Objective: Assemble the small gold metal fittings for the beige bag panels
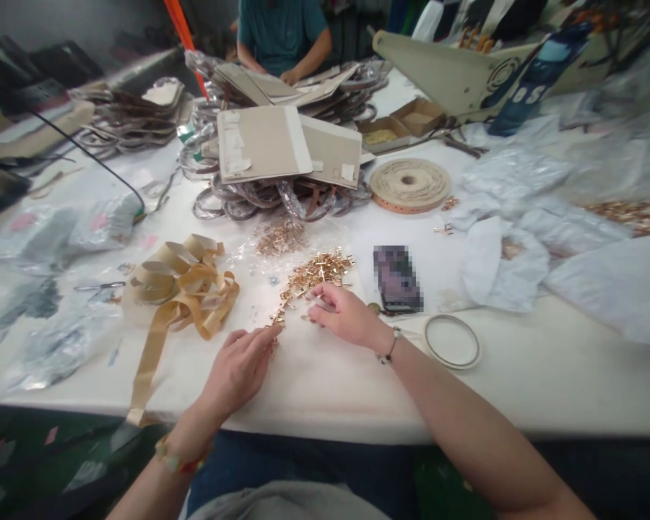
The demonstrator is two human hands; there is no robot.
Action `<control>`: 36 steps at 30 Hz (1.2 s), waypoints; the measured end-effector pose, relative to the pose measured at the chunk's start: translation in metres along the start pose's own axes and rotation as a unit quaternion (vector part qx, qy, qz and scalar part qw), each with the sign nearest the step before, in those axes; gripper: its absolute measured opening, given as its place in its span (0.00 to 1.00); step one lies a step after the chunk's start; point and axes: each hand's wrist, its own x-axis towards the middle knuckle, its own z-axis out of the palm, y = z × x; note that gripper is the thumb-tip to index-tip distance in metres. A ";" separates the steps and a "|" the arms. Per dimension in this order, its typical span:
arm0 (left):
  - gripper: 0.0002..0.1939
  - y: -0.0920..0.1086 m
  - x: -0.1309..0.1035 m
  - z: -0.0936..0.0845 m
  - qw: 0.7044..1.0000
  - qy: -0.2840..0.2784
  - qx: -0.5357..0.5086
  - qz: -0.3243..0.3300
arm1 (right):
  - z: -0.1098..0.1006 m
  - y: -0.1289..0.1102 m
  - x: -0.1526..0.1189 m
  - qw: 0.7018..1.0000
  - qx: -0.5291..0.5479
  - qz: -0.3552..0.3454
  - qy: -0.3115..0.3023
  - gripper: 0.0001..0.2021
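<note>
A heap of small gold metal fittings (322,269) lies on the white table, with a thin trail of them running down toward me. My left hand (241,368) rests on the table at the lower end of that trail. Its fingers are pressed together, and a few gold pieces show at the fingertips; what lies under the palm is hidden. Just below the heap, my right hand (347,314) is curled with thumb and fingers close together. A tiny gold piece shows by its fingertips, too small to make out well.
Tan ribbon (181,289) lies in loops on the left. A phone (398,278) and a tape roll (452,341) are on the right. Behind stand flat board pieces (265,144), a strap coil (410,184) and plastic bags (509,267). A person (284,36) works across the table.
</note>
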 end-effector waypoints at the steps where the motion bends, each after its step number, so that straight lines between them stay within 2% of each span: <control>1: 0.21 -0.001 0.000 0.002 1.000 0.001 -0.006 -0.002 | 0.000 0.000 0.000 1.000 -0.001 -0.001 -0.004 0.11; 4: 0.18 0.002 0.002 0.004 0.998 0.006 -0.057 -0.037 | 0.001 0.001 0.000 1.000 0.001 -0.001 -0.010 0.11; 6: 0.17 0.009 0.006 0.005 0.986 0.022 -0.134 -0.098 | 0.001 0.000 -0.001 1.000 0.009 -0.004 -0.005 0.11; 7: 0.17 0.014 0.009 0.006 0.971 0.038 -0.193 -0.138 | 0.001 0.000 -0.001 1.000 0.023 -0.009 -0.005 0.10; 8: 0.18 0.020 0.014 0.006 0.946 0.058 -0.263 -0.179 | 0.002 -0.001 -0.001 0.999 0.046 -0.014 -0.009 0.10; 10: 0.22 0.034 0.026 0.009 0.872 0.099 -0.412 -0.244 | 0.002 -0.002 -0.001 0.992 0.120 -0.018 -0.033 0.10; 12: 0.26 0.046 0.042 0.013 0.796 0.132 -0.524 -0.275 | 0.002 -0.003 -0.002 0.975 0.209 -0.003 -0.074 0.11; 13: 0.28 0.051 0.050 0.015 0.768 0.145 -0.556 -0.282 | 0.002 -0.004 -0.002 0.965 0.244 0.008 -0.091 0.12; 14: 0.28 0.055 0.057 0.017 0.749 0.159 -0.576 -0.286 | 0.002 -0.004 -0.001 0.957 0.271 0.020 -0.100 0.13; 16: 0.29 0.060 0.068 0.021 0.730 0.189 -0.590 -0.290 | 0.001 -0.005 -0.001 0.947 0.304 0.041 -0.090 0.15; 19: 0.29 0.062 0.075 0.026 0.723 0.217 -0.587 -0.292 | -0.001 -0.008 -0.001 0.944 0.320 0.063 -0.058 0.16; 22: 0.29 0.061 0.074 0.029 0.725 0.225 -0.582 -0.291 | -0.003 -0.011 -0.001 0.944 0.318 0.069 -0.051 0.15; 30: 0.31 0.061 0.070 0.029 0.727 0.228 -0.576 -0.295 | 0.002 -0.010 0.001 0.962 0.265 0.058 -0.021 0.15; 36: 0.30 0.058 0.070 0.030 0.742 0.233 -0.549 -0.307 | 0.002 -0.011 0.001 0.965 0.253 0.061 0.007 0.17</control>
